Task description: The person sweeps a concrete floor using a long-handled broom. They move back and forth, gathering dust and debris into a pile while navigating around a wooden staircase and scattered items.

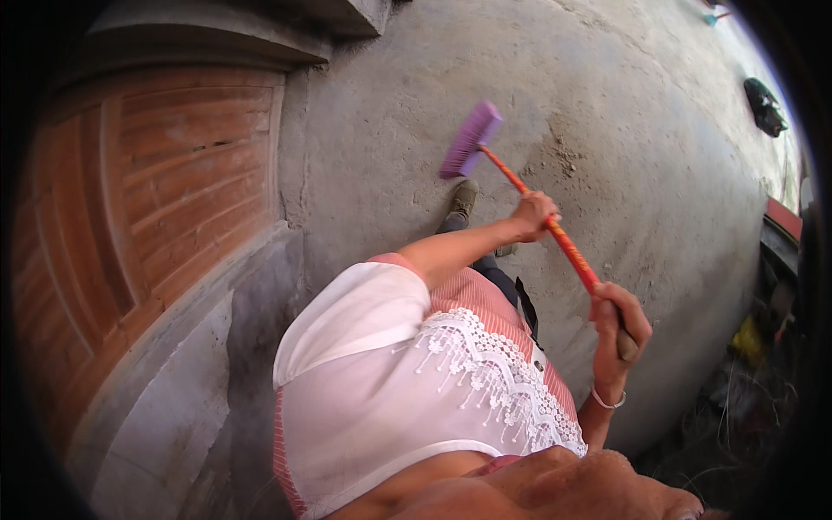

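My left hand [536,216] grips the orange-red handle [572,253] of a broom about midway along it. Lower right, my right hand [621,322] is wrapped around the handle's top end, where a brown tip shows below the fingers; a pale bracelet circles that wrist. The purple broom head [473,138] is slightly blurred, just beyond the toe of my shoe [464,198]. Its bristles face left, and whether they touch the concrete floor [390,130] I cannot tell. Loose dirt and crumbs [562,159] lie to the right of the broom head.
A panelled wooden door [195,175] stands on the left above a concrete sill [260,260]. A concrete ledge [354,19] juts in at the top left. At the far right lies a black plastic-looking object [766,107]. Dark clutter with a yellow item [749,341] lines the lower right.
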{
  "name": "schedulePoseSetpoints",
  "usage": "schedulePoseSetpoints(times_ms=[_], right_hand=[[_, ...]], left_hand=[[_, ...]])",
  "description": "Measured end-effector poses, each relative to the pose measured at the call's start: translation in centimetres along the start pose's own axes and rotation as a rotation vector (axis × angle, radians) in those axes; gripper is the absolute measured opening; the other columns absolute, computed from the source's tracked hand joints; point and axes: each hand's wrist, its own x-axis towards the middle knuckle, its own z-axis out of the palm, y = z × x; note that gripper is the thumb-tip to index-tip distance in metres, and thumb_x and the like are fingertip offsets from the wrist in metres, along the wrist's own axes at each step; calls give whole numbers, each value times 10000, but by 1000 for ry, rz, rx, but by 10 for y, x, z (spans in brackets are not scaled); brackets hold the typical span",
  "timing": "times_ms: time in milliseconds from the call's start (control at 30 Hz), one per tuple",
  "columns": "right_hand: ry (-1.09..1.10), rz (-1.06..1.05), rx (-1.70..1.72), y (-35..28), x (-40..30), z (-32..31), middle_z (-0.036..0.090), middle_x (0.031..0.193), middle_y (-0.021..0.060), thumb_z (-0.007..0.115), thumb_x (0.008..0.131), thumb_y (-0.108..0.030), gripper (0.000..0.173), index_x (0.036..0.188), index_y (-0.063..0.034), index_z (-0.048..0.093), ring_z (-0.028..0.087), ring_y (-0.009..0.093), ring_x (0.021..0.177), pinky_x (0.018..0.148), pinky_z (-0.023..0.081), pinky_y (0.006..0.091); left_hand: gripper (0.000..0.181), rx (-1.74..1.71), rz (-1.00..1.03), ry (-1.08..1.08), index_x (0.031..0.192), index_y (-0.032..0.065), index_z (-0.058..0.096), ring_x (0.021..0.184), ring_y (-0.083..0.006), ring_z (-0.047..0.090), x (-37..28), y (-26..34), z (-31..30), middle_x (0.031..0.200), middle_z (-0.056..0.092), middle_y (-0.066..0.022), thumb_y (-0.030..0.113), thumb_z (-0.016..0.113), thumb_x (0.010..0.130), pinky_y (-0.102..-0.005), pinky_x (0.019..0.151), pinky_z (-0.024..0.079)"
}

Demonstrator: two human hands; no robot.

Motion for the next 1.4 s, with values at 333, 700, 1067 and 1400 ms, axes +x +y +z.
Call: schedulePoseSetpoints(times_ms=[333, 700, 1067, 1400], right_hand=[[75, -646, 210, -42, -4, -95, 377, 518, -9, 532, 886, -43, 148, 1024, 9, 551, 353, 109, 474, 573, 379, 335], [364, -290, 306, 154, 84, -21, 583, 769, 19, 573, 888, 10, 129, 994, -20, 641, 540, 73, 680, 595, 431, 214], [696, -23, 67, 101, -60, -170, 529, 690, 10, 504, 949, -69, 125, 984, 13, 591, 460, 68, 606, 587, 398, 217], [587, -607, 535, 85, -122, -211, 453, 573, 7, 490, 934, -44, 148, 1051, 20, 553, 399, 77, 482, 553, 436, 297]], left_hand=[[251, -139, 174, -240, 584, 102, 608, 725, -298, 612, 113, 149, -19, 638, 617, -87, 250, 601, 787, -434, 717, 447], [116, 472, -20, -116, 795, 89, 607, 925, -319, 554, 181, -45, -17, 887, 605, -110, 197, 625, 758, -445, 812, 452], [378, 42, 267, -632, 701, 61, 657, 844, -350, 583, 143, 148, 190, 774, 617, -155, 427, 646, 794, -471, 742, 467], [283, -142, 399, -259, 625, 80, 544, 690, -302, 565, 99, 215, 105, 675, 576, -100, 281, 668, 780, -424, 654, 432]])
